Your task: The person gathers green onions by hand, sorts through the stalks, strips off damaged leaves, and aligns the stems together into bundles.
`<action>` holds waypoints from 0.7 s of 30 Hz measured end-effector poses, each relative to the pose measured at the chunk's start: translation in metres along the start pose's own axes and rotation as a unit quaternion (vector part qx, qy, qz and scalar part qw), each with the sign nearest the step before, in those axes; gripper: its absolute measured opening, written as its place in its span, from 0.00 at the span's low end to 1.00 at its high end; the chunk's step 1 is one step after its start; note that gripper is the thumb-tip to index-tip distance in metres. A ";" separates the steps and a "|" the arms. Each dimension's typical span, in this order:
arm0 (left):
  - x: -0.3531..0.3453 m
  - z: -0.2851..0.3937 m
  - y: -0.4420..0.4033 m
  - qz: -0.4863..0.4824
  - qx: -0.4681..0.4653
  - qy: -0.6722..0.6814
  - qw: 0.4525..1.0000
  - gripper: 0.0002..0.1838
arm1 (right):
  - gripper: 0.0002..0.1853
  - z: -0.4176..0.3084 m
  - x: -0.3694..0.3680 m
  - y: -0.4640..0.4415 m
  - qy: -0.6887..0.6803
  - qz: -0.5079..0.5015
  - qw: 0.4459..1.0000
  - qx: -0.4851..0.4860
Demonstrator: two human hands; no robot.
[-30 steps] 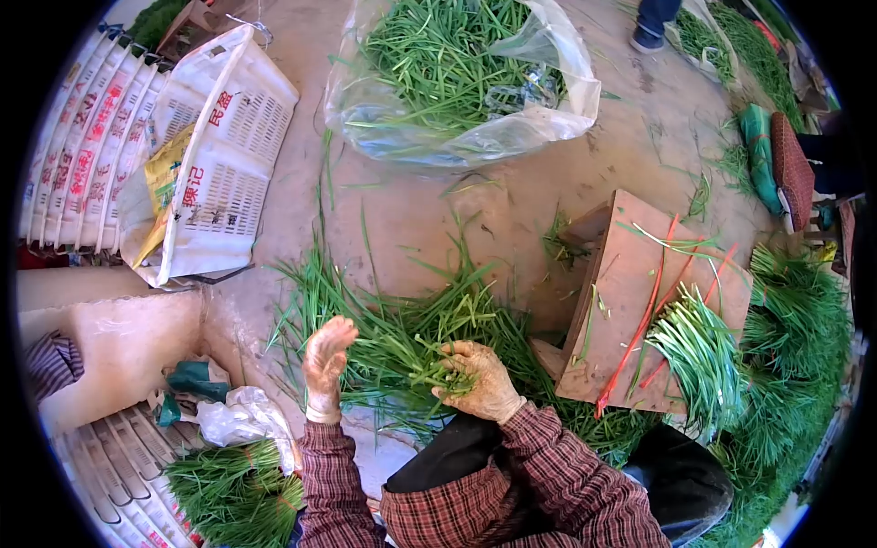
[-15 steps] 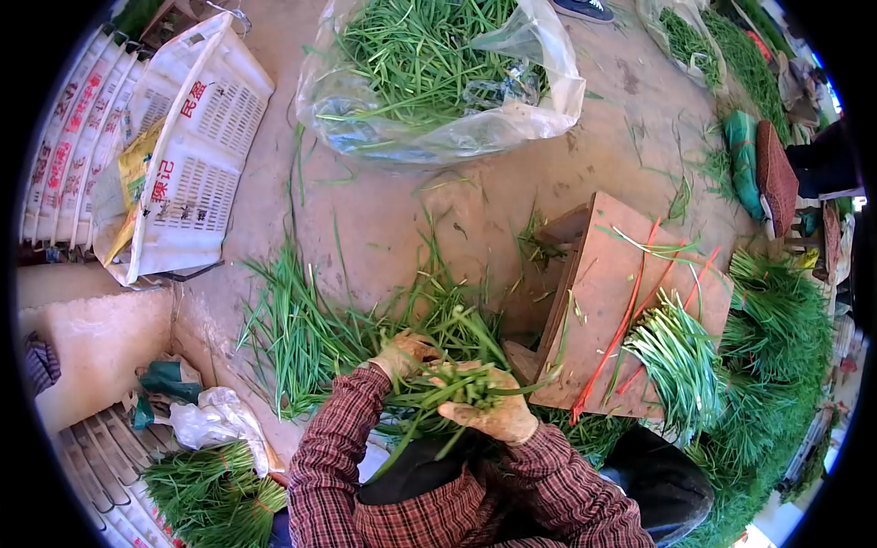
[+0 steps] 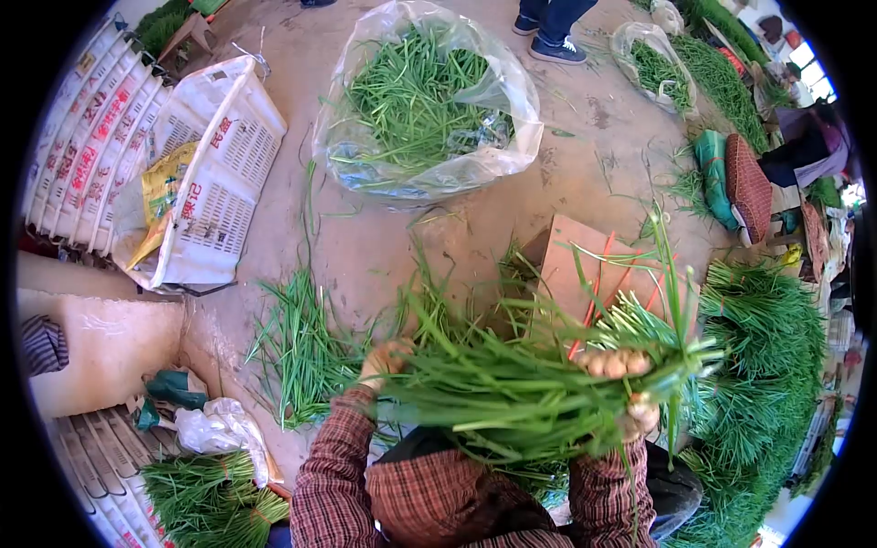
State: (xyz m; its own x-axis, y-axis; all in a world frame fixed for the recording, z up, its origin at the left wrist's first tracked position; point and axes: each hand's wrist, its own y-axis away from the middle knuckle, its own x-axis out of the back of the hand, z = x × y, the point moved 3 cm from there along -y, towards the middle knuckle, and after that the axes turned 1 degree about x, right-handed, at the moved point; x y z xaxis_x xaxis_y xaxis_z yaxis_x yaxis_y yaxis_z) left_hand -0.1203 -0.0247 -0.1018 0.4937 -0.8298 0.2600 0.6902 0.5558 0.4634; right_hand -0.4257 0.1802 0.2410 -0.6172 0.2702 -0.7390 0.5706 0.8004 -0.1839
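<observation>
A large bunch of long green chives (image 3: 512,388) stretches sideways in front of me. My right hand (image 3: 619,367) is closed around its pale stem end, fingers wrapped over the stalks. My left hand (image 3: 384,363) is at the leafy end, its fingers blurred and partly behind the leaves, so its grip is unclear. Just beyond the right hand is a wooden board (image 3: 568,260) with red strips (image 3: 598,283) across it. Pale chive stems (image 3: 635,315) on the board are partly hidden by the held bunch. Loose chives (image 3: 306,342) lie on the floor left of my left hand.
A clear plastic bag (image 3: 525,151) full of chives stands ahead. White crates (image 3: 228,173) are at left. Tied chive bundles (image 3: 763,320) line the right side; others (image 3: 206,489) lie lower left. A person's shoes (image 3: 557,50) are at the top.
My right hand has moved right with the bunch, now spread out long between the hands. My left hand has shifted slightly left. The view has tilted up, showing more of a person's legs.
</observation>
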 end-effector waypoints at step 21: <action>0.033 0.288 0.097 0.185 -0.331 -0.155 0.912 0.58 | 0.37 0.103 -0.164 -0.054 0.454 -0.115 0.880 -0.073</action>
State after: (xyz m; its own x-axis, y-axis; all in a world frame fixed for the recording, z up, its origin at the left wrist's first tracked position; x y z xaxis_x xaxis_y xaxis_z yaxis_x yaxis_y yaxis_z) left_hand -0.1898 -0.0130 0.1959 0.6555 -0.4965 0.5691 0.7253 0.6240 -0.2910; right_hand -0.2995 0.0375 0.3048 -0.9237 0.3553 0.1430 0.3389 0.9322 -0.1273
